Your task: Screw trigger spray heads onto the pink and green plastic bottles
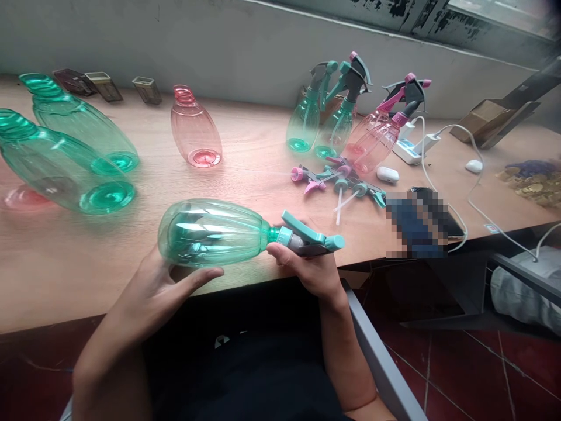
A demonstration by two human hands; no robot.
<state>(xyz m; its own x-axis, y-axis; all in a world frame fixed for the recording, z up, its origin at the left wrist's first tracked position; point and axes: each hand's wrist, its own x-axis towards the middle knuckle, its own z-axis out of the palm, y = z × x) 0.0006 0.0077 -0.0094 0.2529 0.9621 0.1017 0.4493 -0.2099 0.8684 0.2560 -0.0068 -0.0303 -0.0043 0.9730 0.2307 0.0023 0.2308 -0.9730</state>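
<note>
A clear green spray bottle [214,232] lies sideways in my two hands, just over the table's front edge. My left hand [169,286] cups its base from below, the thumb stretched along its lower side. Around the neck and the teal-and-grey spray head [307,237] my right hand [307,266] is closed, thumb at the collar. The head sits on the bottle's neck, pointing right. Behind it, several loose spray heads [339,178] in pink and teal lie in a heap. A pink bottle without a head [196,128] stands upright.
Green headless bottles [83,126] stand at left, with a pink one [28,196] partly hidden. Several bottles with heads [337,126] stand at the back. Right are a white power strip [409,151], cables, an earbud case [388,174], a phone [433,213] and a cardboard box [486,120].
</note>
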